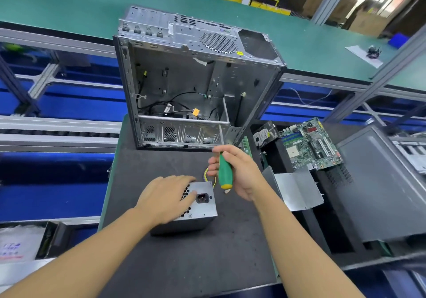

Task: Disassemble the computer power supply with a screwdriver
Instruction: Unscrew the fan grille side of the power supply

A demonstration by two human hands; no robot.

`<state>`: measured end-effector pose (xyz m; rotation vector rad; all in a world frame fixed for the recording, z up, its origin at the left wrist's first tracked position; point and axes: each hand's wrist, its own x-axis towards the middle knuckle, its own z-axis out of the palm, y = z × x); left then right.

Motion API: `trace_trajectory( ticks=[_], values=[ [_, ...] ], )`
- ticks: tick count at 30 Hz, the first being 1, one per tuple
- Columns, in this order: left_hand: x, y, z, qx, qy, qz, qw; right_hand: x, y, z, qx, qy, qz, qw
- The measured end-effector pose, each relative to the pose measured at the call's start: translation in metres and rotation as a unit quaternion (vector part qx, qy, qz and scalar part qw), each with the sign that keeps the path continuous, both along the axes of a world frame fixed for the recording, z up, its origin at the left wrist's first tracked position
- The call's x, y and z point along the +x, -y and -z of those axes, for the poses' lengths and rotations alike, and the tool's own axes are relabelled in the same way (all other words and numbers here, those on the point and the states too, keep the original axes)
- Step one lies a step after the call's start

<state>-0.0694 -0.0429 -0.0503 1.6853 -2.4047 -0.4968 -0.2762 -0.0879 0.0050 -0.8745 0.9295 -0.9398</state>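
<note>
Fingers (214, 160) of right hand (239, 171) were curled round screwdriver (224, 171), blade toward 12 o'clock; left hand (166, 196) was laid flat on power supply (204, 208), at 6 o'clock of case (184, 78). Bracing step judged; blade needed turning onto a screw

The left hand (166, 196) hides, under its fingers, most vent holes of the grey metal power supply box (204, 208). Beyond the fingers of the right hand (239, 171), the tip of the green-handled, yellow-capped screwdriver (224, 171) is blurred.
</note>
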Motion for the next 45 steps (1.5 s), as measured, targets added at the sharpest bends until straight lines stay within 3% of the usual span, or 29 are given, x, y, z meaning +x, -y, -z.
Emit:
trace_trajectory(
  ticks=[4,8,11,14,17,21,26,33,37,41,45],
  values=[
    [0.002,-0.006,-0.001,-0.031,-0.025,-0.006,0.999,0.003,-0.011,-0.014,0.024,0.084,-0.044,0.995],
    [0.003,-0.009,-0.005,-0.046,-0.062,-0.003,0.997,0.0,-0.024,-0.016,-0.015,0.116,-0.099,0.988],
    [0.003,-0.014,-0.006,-0.059,-0.062,0.024,0.996,-0.004,-0.028,-0.016,-0.07,0.05,-0.098,0.991],
    [0.001,-0.019,-0.007,-0.082,-0.058,0.004,0.995,-0.006,-0.028,-0.023,-0.098,-0.072,-0.046,0.992],
    [-0.006,-0.022,-0.008,-0.082,-0.084,-0.051,0.992,-0.015,-0.027,-0.031,-0.115,-0.232,0.046,0.965],
    [-0.01,-0.023,-0.007,-0.024,-0.173,-0.154,0.973,-0.026,-0.027,-0.033,-0.175,-0.336,0.126,0.917],
    [-0.003,-0.02,-0.01,-0.026,-0.342,-0.256,0.904,-0.026,-0.027,-0.04,-0.205,-0.33,0.101,0.916],
    [0.0,-0.023,-0.011,-0.01,-0.44,-0.236,0.866,-0.011,-0.024,-0.045,-0.199,-0.284,0.056,0.936],
    [0.001,-0.024,-0.012,0.015,-0.403,-0.194,0.894,-0.004,-0.021,-0.05,-0.237,-0.305,0.032,0.922],
    [0.0,-0.022,-0.007,0.033,-0.261,-0.17,0.95,-0.004,-0.022,-0.049,-0.29,-0.353,0.027,0.889],
    [-0.004,-0.02,-0.005,-0.011,-0.111,-0.1,0.989,-0.006,-0.026,-0.047,-0.319,-0.368,0.041,0.872]
  ],
)
